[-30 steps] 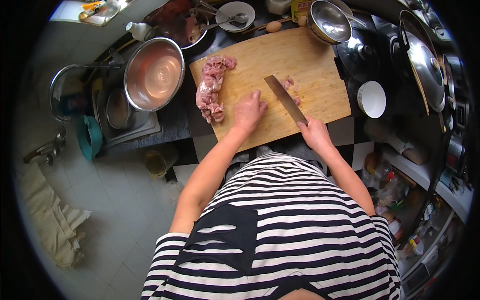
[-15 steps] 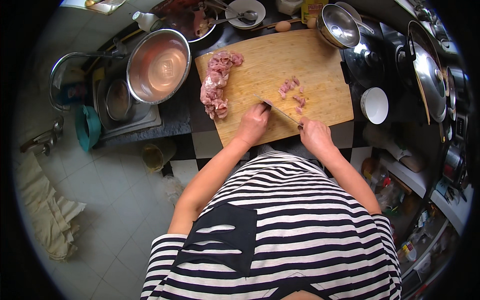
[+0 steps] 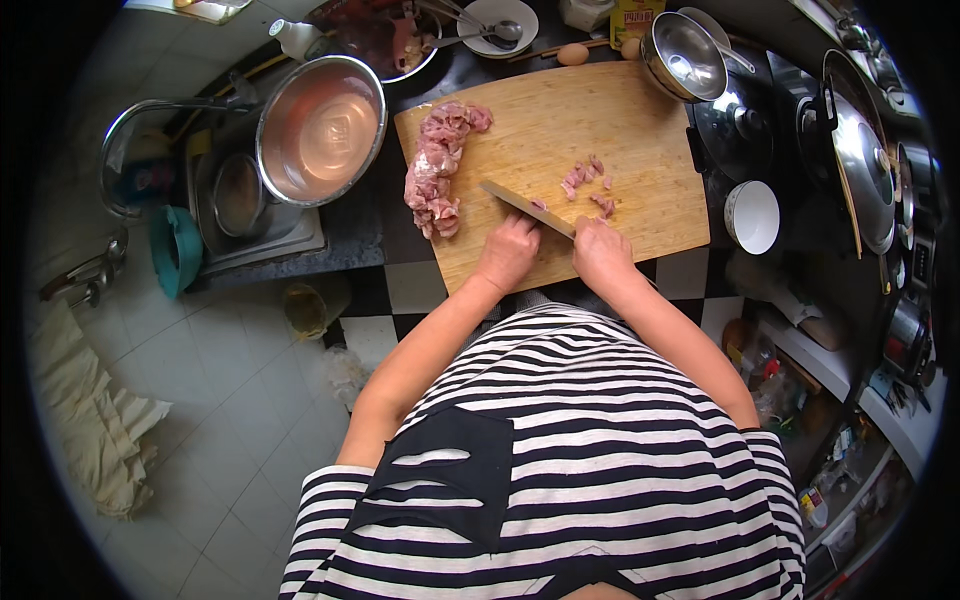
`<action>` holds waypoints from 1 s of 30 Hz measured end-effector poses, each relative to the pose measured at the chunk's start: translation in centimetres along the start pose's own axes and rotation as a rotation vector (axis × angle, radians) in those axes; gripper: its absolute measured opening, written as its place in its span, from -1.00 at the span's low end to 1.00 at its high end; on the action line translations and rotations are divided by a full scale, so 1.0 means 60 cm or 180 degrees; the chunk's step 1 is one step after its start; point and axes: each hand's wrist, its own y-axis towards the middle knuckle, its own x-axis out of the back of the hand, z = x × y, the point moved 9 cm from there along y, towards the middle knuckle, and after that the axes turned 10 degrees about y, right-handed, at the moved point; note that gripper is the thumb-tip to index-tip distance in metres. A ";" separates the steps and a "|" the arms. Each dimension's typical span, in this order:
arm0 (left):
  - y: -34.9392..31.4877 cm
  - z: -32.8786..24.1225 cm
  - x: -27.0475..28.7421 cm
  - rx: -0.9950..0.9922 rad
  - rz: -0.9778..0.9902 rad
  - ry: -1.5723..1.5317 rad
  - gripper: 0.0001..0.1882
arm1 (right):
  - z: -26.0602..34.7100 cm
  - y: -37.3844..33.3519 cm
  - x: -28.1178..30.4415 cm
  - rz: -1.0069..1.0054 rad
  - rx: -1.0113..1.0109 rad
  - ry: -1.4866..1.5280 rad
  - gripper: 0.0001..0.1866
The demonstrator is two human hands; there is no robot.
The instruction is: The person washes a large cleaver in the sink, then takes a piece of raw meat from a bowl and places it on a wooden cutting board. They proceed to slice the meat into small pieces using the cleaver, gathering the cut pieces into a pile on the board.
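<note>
A kitchen knife (image 3: 527, 208) slants over the wooden cutting board (image 3: 540, 110), its blade tip toward the upper left. My right hand (image 3: 602, 250) is closed round its handle. Beside the blade, on the near side, my left hand (image 3: 510, 250) has its fingers curled down on a piece of raw meat, mostly hidden under them. A small bit of meat (image 3: 540, 204) shows at the blade's far side. Several small cut meat pieces (image 3: 578, 177) lie right of the blade. A long heap of raw meat (image 3: 436, 165) rests along the board's left side.
A large metal basin (image 3: 322, 130) stands left of the board, by the sink (image 3: 285, 240). A metal bowl (image 3: 688, 58) overlaps the board's far right corner. A white bowl (image 3: 751, 217) and a lidded pan (image 3: 735, 125) stand at the right. An egg (image 3: 573, 54) lies behind the board.
My right hand has moved left with the knife. The blade has shifted left and now shows its flat side. My left hand has barely moved.
</note>
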 end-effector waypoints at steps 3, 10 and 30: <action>-0.001 -0.005 0.013 -0.0057 -0.0173 -0.0156 -0.76 | -0.043 0.011 -0.001 -0.0065 -0.0238 0.0476 -0.79; 0.016 -0.006 0.026 -0.0016 -0.0235 -0.0304 -0.73 | -0.148 -0.049 0.086 -0.0579 -0.1071 0.1836 -0.70; 0.227 0.182 0.057 0.0003 0.0121 0.1988 -0.85 | -0.178 -0.074 -0.011 0.0364 -0.1149 0.1734 -0.72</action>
